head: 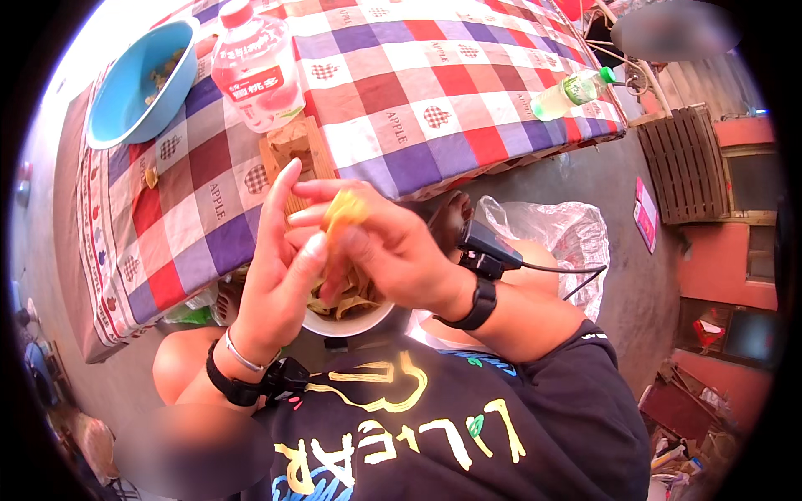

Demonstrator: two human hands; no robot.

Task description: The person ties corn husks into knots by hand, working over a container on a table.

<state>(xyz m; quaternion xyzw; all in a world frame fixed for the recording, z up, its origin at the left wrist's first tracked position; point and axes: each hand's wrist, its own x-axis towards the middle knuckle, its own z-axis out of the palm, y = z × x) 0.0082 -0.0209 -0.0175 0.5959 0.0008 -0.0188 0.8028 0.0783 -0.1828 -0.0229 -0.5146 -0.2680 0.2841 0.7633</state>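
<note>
My right hand [391, 244] pinches a thin, soft yellow piece [346, 210] between thumb and fingers. My left hand [276, 282] is raised beside it, index finger pointing up and thumb close to the lower end of the piece. Its other fingers are partly hidden behind the right hand, so whether it also grips the piece is unclear. Under both hands, at my lap, a white bowl [351, 325] holds yellowish-brown strips [357, 297]. A wooden board [322, 150] lies just beyond my fingertips, at the table's edge.
A checked tablecloth [407, 94] covers the table, bearing a blue basin [135, 94] with scraps, a large pink drink bottle [260, 75] and a smaller green-capped bottle [573, 94] lying down. A clear plastic bag [576, 232] is at my right. A slatted wooden crate [683, 166] stands farther right.
</note>
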